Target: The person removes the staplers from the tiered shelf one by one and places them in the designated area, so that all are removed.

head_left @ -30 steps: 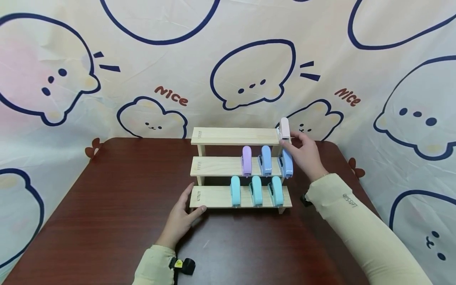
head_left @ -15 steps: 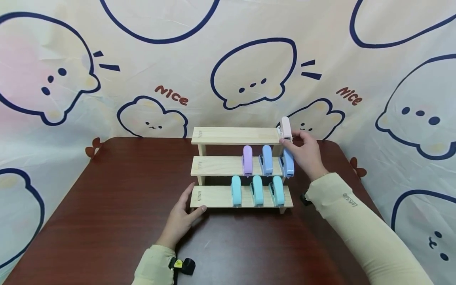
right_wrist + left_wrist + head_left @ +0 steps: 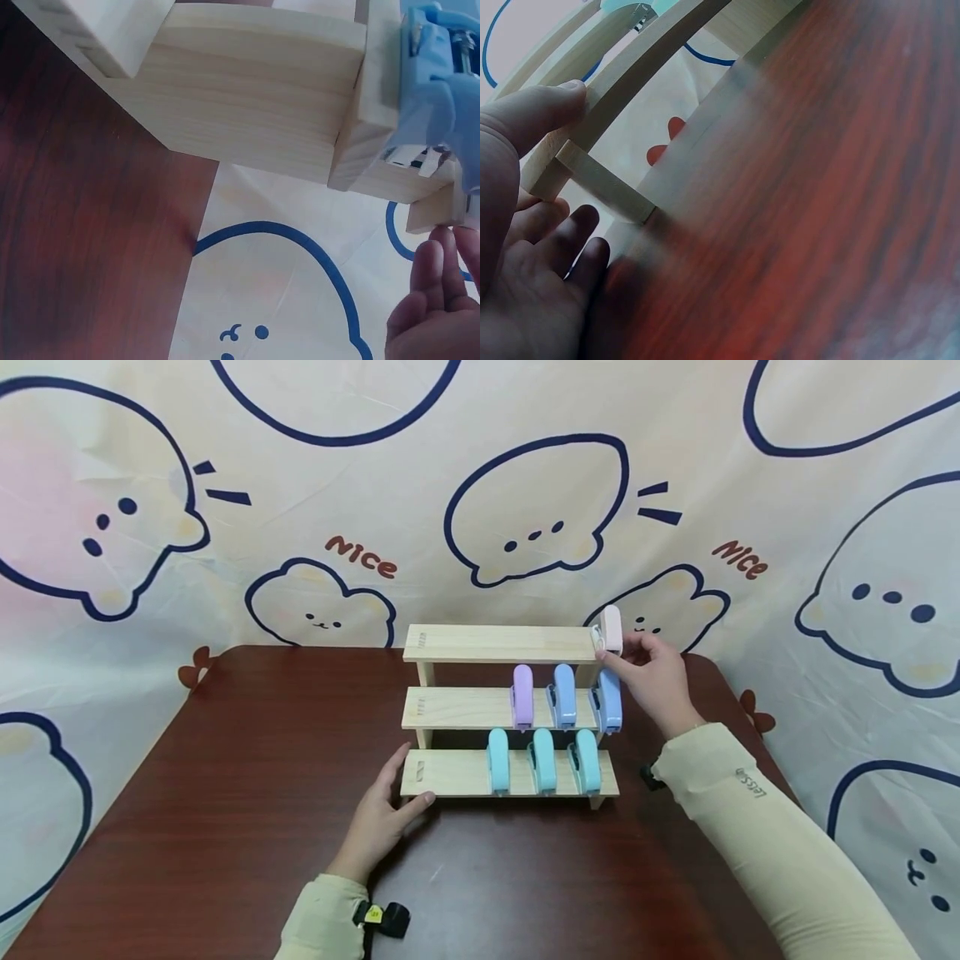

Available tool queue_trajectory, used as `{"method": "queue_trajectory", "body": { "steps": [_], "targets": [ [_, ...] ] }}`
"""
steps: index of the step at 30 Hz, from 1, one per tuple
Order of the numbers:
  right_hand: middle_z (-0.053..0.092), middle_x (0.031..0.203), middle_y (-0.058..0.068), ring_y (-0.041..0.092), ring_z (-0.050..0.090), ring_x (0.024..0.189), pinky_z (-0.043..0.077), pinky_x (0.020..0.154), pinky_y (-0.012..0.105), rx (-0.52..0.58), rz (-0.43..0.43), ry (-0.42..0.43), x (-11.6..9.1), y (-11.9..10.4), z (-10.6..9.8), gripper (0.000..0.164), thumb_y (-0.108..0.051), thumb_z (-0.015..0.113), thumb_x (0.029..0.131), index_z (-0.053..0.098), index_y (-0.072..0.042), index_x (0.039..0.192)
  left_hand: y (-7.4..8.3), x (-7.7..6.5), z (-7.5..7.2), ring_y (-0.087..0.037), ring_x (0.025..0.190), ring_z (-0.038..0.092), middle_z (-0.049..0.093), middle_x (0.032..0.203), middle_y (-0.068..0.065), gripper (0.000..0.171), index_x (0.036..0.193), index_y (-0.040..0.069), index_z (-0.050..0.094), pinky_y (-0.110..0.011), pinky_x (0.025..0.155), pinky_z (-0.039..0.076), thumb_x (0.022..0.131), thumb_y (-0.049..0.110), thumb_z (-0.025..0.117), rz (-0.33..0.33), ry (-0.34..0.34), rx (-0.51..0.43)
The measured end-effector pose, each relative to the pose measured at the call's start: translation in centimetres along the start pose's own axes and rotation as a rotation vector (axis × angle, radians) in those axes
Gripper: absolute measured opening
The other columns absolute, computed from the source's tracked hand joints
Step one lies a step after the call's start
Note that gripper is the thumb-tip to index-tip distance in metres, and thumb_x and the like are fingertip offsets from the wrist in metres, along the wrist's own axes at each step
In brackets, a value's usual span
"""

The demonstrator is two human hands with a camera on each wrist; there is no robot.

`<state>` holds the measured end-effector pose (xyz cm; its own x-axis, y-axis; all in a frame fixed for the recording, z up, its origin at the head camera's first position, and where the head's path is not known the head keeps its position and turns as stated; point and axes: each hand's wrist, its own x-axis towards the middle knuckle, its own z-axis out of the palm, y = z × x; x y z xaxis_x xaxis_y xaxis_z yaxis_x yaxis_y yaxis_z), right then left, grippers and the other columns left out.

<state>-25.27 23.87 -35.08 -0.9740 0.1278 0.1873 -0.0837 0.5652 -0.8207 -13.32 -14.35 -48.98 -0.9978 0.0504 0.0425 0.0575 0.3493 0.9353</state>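
So down at the bottom of the frame, nearest the camera, there's a pale sleeve (image 3: 318, 914) with a little black gadget (image 3: 393, 920) at the cuff, and the other sleeve (image 3: 757, 835) comes in from the lower right. Left hand (image 3: 380, 827), lower middle, has the left end of a three-tier wooden rack (image 3: 450, 777) pinched, thumb on the front edge, fingers tucked behind it. All of that's on a dark reddish table (image 3: 225, 793). Bottom tier, just below centre: three teal staplers (image 3: 543, 762), lined up toward the right end. Middle tier has a purple stapler (image 3: 522, 696), then a blue stapler (image 3: 565, 696), then a second blue stapler (image 3: 610, 700) right at the end. Further up, right of centre, the right hand (image 3: 662, 681) is gripping a pale pink stapler (image 3: 612, 628) at the right end of the top tier; can't really tell how much of its base sits on the wood. Behind everything, filling the upper frame, is a cream cloth (image 3: 420, 502) with navy cartoon outlines and "Nice" on it.
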Motion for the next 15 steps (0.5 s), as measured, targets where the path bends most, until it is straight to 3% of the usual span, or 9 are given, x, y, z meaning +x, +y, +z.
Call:
{"method": "queue_trajectory", "body": {
  "steps": [15],
  "targets": [
    [0.062,0.112,0.01,0.022,0.052,0.096,0.048,0.082,0.028,-0.024,-0.044,0.025,-0.88,0.36,-0.84,0.057,-0.05,0.074,0.088,0.064,-0.008,0.126,0.03,0.01,-0.03,-0.029,0.144,0.035,0.038,0.157,-0.013,0.088,0.16,0.016,0.027,-0.051,0.114,0.03,0.089,0.021,0.079,-0.003,0.0,0.014]
  ]
}}
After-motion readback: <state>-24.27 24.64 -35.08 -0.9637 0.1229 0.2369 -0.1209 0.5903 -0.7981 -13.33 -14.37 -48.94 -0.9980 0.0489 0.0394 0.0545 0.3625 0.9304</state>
